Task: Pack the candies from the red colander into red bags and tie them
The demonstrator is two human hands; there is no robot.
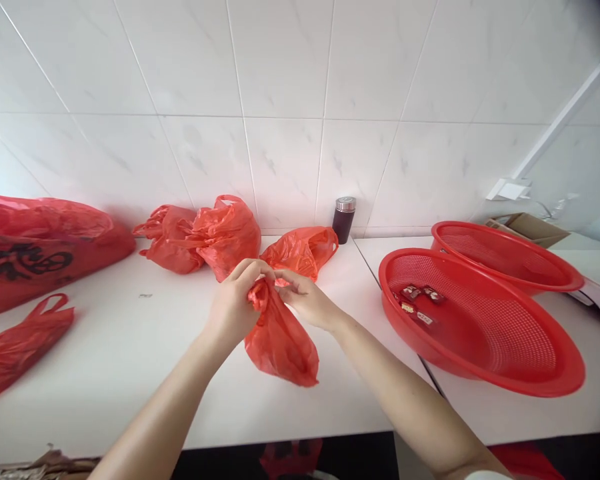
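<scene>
Head view: at the center, a red bag [285,347] has its neck gathered, so it looks partly closed; whether a knot is finished, I cannot tell. The left hand [233,303] pinches the bunched plastic; the right hand [307,300] touches it with bent fingers, their pinch unclear. Small packets [433,295] lie in the front basket [480,363], at right.

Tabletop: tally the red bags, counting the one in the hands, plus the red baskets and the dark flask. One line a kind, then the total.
Red bags: 6
Red baskets: 2
Dark flask: 1
Total: 9
</scene>
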